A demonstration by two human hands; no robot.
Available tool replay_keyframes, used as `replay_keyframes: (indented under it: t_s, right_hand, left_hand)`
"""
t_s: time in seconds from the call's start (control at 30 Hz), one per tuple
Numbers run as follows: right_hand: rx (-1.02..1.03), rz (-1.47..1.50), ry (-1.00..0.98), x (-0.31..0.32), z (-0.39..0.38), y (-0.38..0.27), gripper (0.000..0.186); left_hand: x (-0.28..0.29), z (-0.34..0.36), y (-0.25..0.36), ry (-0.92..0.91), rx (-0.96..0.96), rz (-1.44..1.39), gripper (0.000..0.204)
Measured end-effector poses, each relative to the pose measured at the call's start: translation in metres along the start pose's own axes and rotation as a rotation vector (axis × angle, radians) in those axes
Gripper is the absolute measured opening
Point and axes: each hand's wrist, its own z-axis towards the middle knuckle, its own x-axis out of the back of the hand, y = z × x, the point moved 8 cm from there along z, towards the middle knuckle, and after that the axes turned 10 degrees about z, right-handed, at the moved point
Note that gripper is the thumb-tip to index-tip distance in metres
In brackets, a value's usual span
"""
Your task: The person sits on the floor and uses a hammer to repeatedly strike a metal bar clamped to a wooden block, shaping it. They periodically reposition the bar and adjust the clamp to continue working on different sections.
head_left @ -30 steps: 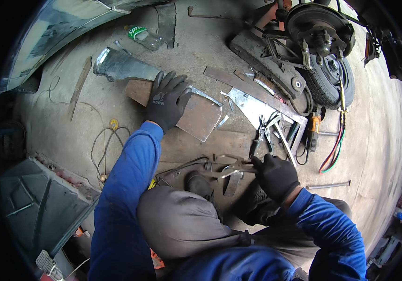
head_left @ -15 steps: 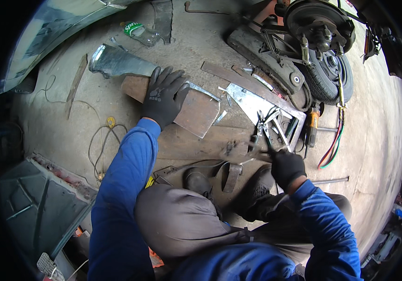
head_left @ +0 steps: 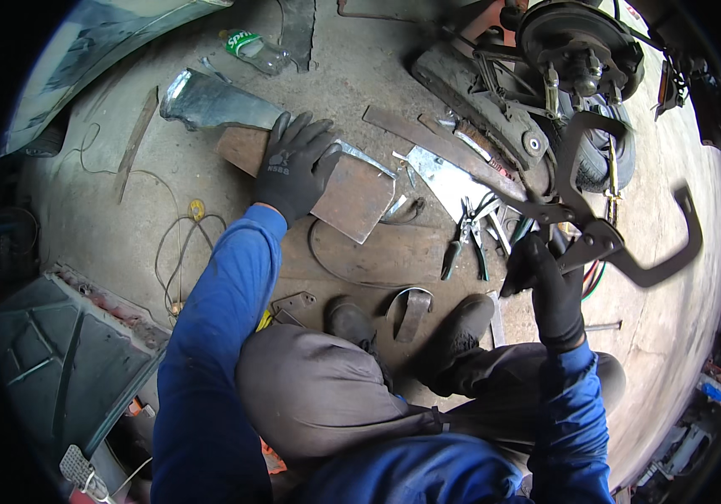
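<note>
Head view: person crouched, boots [head_left: 464, 329] nearest, floor work.
Right hand [head_left: 555, 294]: curled tight round a locking clamp [head_left: 600, 242] by its handles; clamp jaws wide apart, gripping nothing.
Left hand [head_left: 295, 164]: fingers spread, pressing on brown plate [head_left: 354, 197], fingertips by grey panel [head_left: 222, 105].
Just changed: clamp up, clear, right of the hand; looks ready but isn't on the plate, so likely only the left hand steadies it.
Vs earlier: right hand's load was a low blur to its left; black cable [head_left: 314, 250] lay nearer boots, now arcs over brown board [head_left: 377, 250]. Left hand, plate: same.
Far: bottle [head_left: 264, 57], wheel [head_left: 623, 164].
</note>
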Motion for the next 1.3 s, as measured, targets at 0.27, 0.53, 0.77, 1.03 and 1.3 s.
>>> replay_keyframes:
  t_s: [0.27, 0.53, 0.77, 1.03, 1.3]
  right_hand:
    - [-0.263, 0.003, -0.287, -0.011, -0.007, 0.098, 0.047]
    - [-0.288, 0.02, -0.497, -0.055, 0.014, 0.145, 0.051]
    - [0.036, -0.395, -0.677, -0.066, 0.054, 0.13, 0.041]
    - [0.078, -0.396, -0.737, -0.092, 0.084, 0.121, 0.039]
    - [0.157, -0.477, -0.665, -0.104, 0.095, 0.13, 0.055]
  left_hand:
    - [0.0, 0.0, 0.0, -0.009, 0.008, -0.024, 0.036]
    - [0.001, 0.0, 0.001, -0.008, -0.006, 0.004, 0.035]
    - [0.002, 0.0, 0.001, -0.005, 0.003, 0.008, 0.035]
    - [0.001, 0.002, 0.0, -0.017, 0.004, 0.007, 0.034]
    - [0.002, 0.003, 0.002, -0.017, 0.007, -0.014, 0.034]
